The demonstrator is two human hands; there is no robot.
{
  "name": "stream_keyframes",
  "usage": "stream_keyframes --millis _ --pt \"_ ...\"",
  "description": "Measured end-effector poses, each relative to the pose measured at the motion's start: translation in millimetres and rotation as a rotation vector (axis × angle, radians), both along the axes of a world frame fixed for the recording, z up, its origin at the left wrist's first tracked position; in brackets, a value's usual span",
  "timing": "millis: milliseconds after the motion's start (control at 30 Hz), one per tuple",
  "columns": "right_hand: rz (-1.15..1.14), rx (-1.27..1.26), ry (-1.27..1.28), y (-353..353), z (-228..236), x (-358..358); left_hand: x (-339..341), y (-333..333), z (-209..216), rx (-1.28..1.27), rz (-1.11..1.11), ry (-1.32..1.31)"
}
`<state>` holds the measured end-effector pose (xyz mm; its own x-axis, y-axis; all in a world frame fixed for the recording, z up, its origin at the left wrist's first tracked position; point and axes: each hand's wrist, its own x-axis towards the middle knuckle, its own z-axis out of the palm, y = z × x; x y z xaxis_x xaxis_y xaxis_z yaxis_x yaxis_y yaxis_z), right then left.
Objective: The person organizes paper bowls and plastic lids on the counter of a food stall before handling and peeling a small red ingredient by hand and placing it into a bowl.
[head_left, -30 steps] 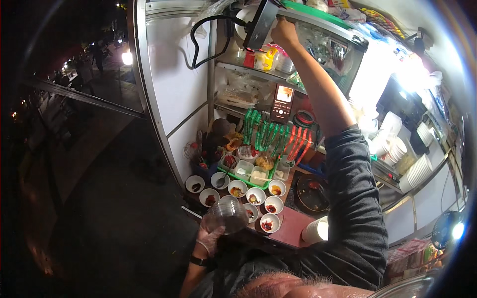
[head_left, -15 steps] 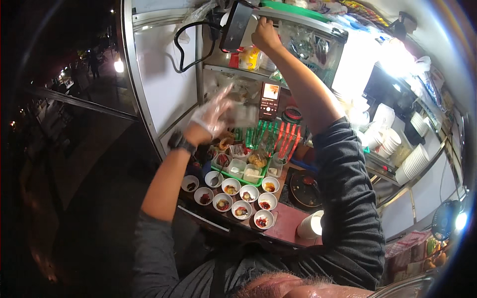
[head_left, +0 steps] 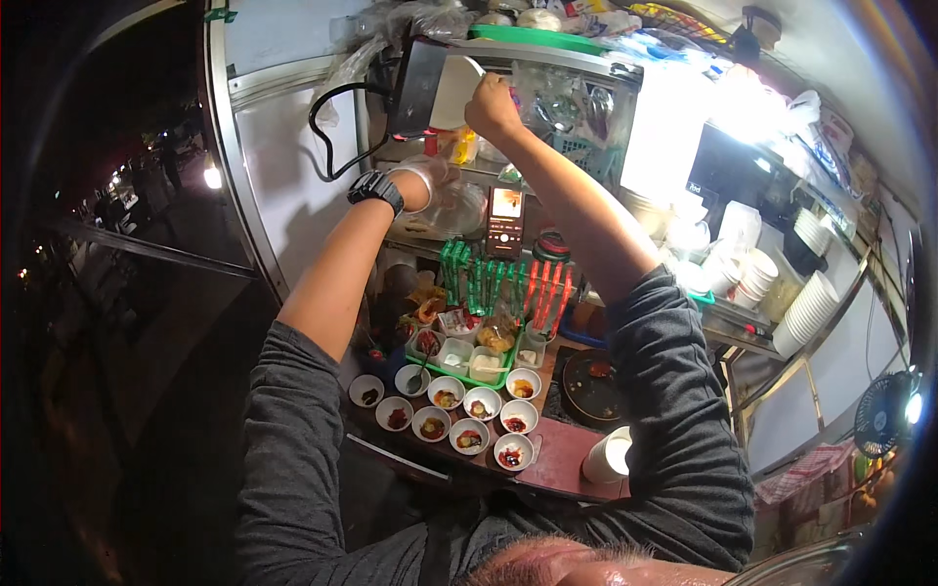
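My left hand (head_left: 430,179), in a clear plastic glove with a black watch (head_left: 376,192) at the wrist, reaches in beside clear plastic containers (head_left: 455,207) on the shelf. Its fingers are blurred and partly hidden, so their grip does not show. Higher up, my bare right hand (head_left: 491,107) is closed at the edge of a white, round-edged piece (head_left: 456,93). Whether the fingers grip that piece or something smaller is hidden. Just left of it stands a dark flat panel (head_left: 417,88) with a thick black cable (head_left: 318,122).
Several small white bowls (head_left: 470,438) with sauces stand on the counter below. Behind them sit a green tray (head_left: 452,369) of tubs and green and red tongs (head_left: 550,298). A lit phone (head_left: 505,223) leans nearby. Stacked cups (head_left: 606,457), a dark pan (head_left: 593,385) and a fan (head_left: 879,413) are at right.
My left hand has moved up and forward to the shelf below the dark panel. The right hand stays closed near the white piece. The whole view has shifted a little.
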<state>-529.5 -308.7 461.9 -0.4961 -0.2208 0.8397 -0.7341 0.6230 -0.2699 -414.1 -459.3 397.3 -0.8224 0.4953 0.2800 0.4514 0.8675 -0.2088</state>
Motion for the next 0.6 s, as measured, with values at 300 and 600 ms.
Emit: stream_keyframes --millis 300,600 --pt "0.036 -0.071 -0.045 37.6 -9.7 29.4 6.3 4.6 -1.2 -0.008 0.091 -0.006" --pt "0.254 -0.046 0.292 99.5 -18.9 69.7 -15.6 1.7 -25.5 0.179 0.046 -0.011"
